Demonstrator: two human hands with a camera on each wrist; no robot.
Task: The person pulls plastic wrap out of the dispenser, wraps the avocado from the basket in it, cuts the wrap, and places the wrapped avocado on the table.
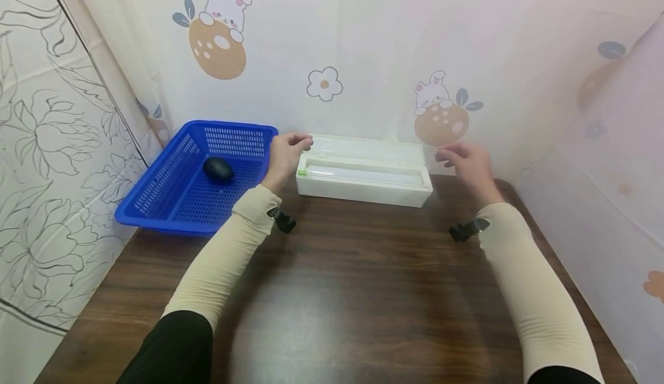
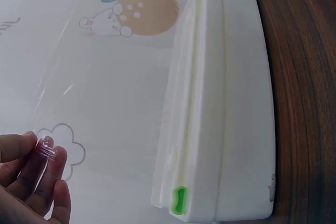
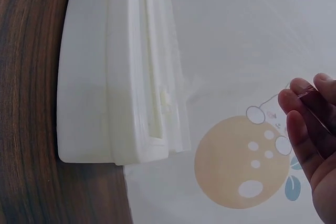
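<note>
A white cling film dispenser (image 1: 363, 192) stands at the back of the table with its lid (image 1: 370, 149) raised. A green cutter slide (image 2: 179, 200) sits at its left end. Clear cling film (image 2: 68, 85) stretches above the box, faint against the curtain. My left hand (image 1: 282, 159) pinches the film at the box's left end, where it bunches between thumb and fingers in the left wrist view. Off the right end, my right hand (image 1: 471, 168) pinches the other side of the film, with a small glint at the fingertips (image 3: 300, 85) in the right wrist view.
A blue plastic basket (image 1: 171, 224) stands at the left, close to my left forearm. Inside lies a dark oval fruit or vegetable (image 1: 218, 169). Patterned curtains (image 1: 363, 38) hang behind and beside the brown wooden table (image 1: 353, 292).
</note>
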